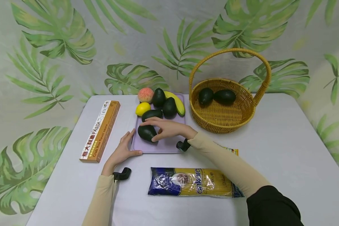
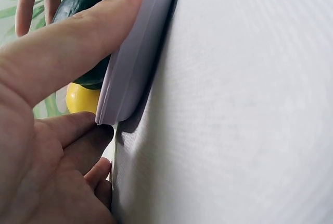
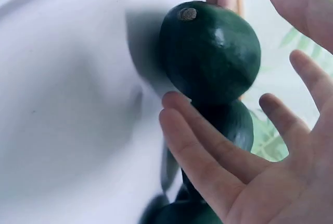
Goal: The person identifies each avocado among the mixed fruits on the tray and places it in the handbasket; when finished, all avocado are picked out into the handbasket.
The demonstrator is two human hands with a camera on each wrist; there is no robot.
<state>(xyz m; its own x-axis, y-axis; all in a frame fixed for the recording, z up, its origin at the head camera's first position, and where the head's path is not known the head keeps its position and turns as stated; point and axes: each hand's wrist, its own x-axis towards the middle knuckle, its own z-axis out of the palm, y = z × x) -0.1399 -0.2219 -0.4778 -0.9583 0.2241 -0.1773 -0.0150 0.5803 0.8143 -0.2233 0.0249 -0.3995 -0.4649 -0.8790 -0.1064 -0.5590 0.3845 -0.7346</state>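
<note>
On a lilac tray (image 1: pixel 169 147) lie several dark green avocados, a yellow lemon (image 1: pixel 142 109), a peach (image 1: pixel 145 94) and a banana (image 1: pixel 180 106). My right hand (image 1: pixel 169 128) arches over the nearest avocado (image 1: pixel 147 133), fingers on its far side and thumb by its near end. In the right wrist view its fingers (image 3: pixel 208 156) are spread around that avocado (image 3: pixel 213 52), with a gap showing. My left hand (image 1: pixel 124 149) rests at the tray's near left corner, thumb at the front edge and straight fingers along the left side. The left wrist view shows the thumb against the rim (image 2: pixel 140 41).
Right of the tray stands a wicker basket (image 1: pixel 223 122) with a tall handle, holding two avocados (image 1: pixel 215 96). A pasta box (image 1: pixel 100 131) lies to the left. A bag of spaghetti (image 1: pixel 192 182) lies in front, partly under the right forearm, with another packet (image 1: pixel 234 151) behind the arm.
</note>
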